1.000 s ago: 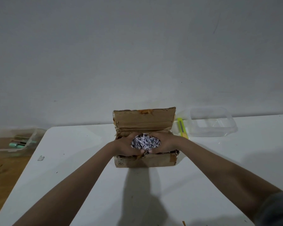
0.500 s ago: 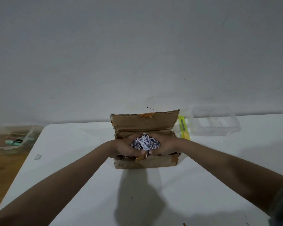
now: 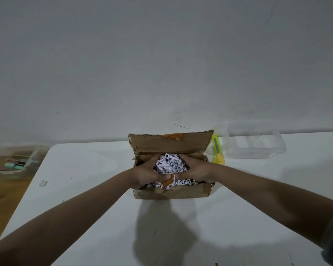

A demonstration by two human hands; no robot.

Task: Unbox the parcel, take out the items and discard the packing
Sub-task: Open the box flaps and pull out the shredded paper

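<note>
An open brown cardboard box (image 3: 173, 193) sits in the middle of the white table (image 3: 88, 173), its lid flap standing up at the back. Inside lies a heap of white shredded paper (image 3: 170, 164) with dark print. My left hand (image 3: 147, 174) and my right hand (image 3: 195, 169) cup a clump of this paper from both sides, thumbs meeting at the front over a scrap of orange tape. Anything beneath the paper is hidden.
A yellow-green utility knife (image 3: 217, 150) lies just right of the box. Behind it stands a clear plastic container (image 3: 252, 141). Off the table's left edge, another clear bin (image 3: 15, 162) holds small items above a wooden floor. A grey wall rises behind.
Both hands have drawn the clump of shredded paper tighter and slightly higher in the box. The view has shifted a little.
</note>
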